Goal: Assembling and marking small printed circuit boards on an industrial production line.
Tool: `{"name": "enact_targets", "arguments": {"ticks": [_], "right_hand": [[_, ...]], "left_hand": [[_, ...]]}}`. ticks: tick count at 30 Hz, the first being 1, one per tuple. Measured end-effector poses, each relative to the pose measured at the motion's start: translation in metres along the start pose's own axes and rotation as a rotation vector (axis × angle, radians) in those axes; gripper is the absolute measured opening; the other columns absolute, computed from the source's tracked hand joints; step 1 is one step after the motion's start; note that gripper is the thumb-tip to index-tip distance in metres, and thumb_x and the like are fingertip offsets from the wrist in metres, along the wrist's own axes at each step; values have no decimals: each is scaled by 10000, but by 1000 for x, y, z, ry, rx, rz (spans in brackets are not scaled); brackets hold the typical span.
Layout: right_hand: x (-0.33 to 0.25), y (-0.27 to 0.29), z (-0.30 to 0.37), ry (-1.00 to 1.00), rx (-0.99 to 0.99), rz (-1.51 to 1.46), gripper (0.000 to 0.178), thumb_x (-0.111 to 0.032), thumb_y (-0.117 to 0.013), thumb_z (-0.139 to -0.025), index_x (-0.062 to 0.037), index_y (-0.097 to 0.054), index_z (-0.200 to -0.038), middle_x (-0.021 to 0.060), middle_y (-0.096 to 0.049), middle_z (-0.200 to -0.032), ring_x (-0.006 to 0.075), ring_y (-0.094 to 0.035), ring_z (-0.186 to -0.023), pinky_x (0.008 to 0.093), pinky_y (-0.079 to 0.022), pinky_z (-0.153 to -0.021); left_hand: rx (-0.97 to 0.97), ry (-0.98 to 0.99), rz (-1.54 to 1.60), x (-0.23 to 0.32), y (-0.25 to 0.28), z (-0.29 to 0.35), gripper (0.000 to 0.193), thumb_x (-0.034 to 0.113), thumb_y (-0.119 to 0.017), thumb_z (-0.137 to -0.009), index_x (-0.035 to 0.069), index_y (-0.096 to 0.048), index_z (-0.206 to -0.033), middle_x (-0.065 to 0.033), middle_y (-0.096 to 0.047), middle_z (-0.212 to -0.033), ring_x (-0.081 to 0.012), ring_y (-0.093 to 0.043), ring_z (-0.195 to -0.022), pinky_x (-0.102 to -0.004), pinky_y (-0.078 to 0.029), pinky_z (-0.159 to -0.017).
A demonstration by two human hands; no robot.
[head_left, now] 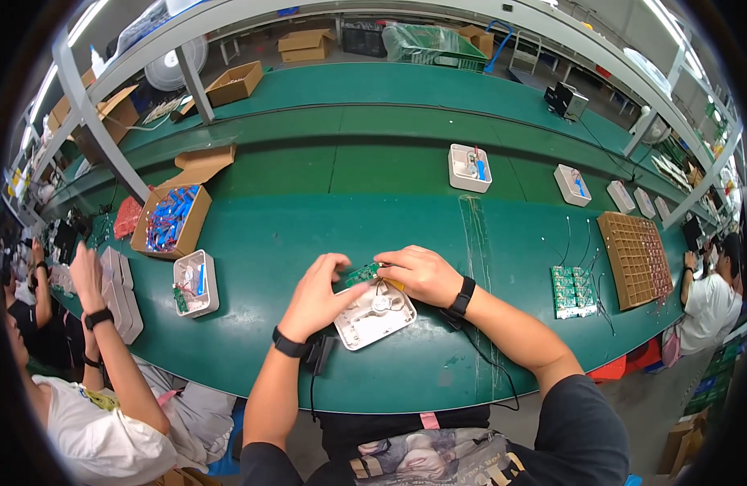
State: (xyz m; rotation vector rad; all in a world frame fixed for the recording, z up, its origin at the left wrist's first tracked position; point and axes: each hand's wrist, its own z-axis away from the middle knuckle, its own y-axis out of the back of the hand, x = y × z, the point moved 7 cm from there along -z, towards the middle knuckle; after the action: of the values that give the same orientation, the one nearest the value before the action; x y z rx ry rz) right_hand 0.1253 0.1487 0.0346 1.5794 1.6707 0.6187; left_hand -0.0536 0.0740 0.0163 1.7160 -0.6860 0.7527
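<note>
A small green circuit board [360, 276] is held between my two hands, just above the far edge of an open white plastic housing [359, 330]. My left hand [315, 293] grips the board's left end, thumb in front and fingers behind. At the other end, the fingertips of my right hand [422, 274] pinch the board. Something small and yellow [396, 284] shows under the right fingers; I cannot make out what it is. A round white part [381, 303] sits inside the housing, which lies tilted on the green table [268, 235].
To the left are another white housing [212, 283] and a carton of blue wired batteries [197, 212]. Wired green boards [573, 290] and a cardboard divider tray [624, 263] lie right. White housings [470, 183] stand on the far strip. Co-workers sit at both sides; one's hand [86, 279] is raised.
</note>
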Motion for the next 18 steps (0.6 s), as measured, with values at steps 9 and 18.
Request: {"name": "enact_targets", "arguments": {"ticks": [9,18], "right_hand": [[9,-2,7,-274,113,-108,195,-32,-795,-847,-54,-734,-1031,104,-729,-1176,279,-750,-915,380,-626,-768],[22,-1,6,-432,158,-91,205,8,-783,-846,-36,-724,-1037,100,-729,-1189,288,-753,-950,360,-635,-780]], "left_hand": [[-388,163,-373,1,-3,22,723,575,-836,-757,47,-680,-1226,-152,-685,-1119,-368,-693,-1037,-469,-552,-907],[-289,14,-258,-1,-15,16,706,390,-823,-775,13,-651,-1346,-191,-646,-1185,-379,-663,-1068,-453,-554,-938]]}}
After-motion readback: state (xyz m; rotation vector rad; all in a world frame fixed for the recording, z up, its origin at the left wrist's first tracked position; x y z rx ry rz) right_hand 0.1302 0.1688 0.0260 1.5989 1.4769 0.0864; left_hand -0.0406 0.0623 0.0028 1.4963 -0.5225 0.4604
